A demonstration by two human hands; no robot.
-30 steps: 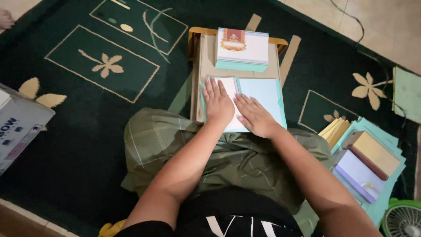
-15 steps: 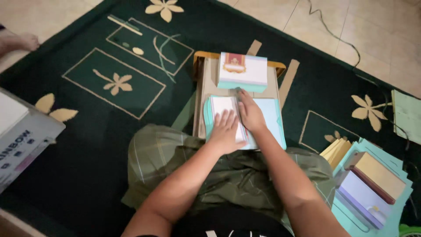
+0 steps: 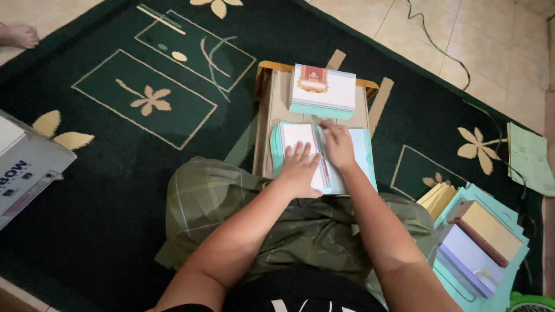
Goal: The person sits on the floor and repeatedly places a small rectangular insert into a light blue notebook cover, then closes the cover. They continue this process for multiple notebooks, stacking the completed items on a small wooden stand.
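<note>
While both hands press flat | booklet (image 3: 300, 138) white/teal, open | grips open, nothing clasped

Person: sits on the carpet (image 3: 115, 190), legs crossed, a low wooden board (image 3: 272, 115) on the carpet just before the knees.
Open booklet (image 3: 300, 138): lies on the near part of the board.
Left hand (image 3: 300, 170): flat on the booklet's left page.
Right hand (image 3: 338, 147): on the booklet's middle fold, just right of the left hand.
Stack of booklets (image 3: 324, 89): on the board's far end, behind the open booklet.
Right side: piles of books (image 3: 480, 242) on the carpet beside the right knee.
Left edge: a cardboard box (image 3: 23, 167), well apart from the board.
Far right: loose sheet (image 3: 529, 159) on the floor.
</note>
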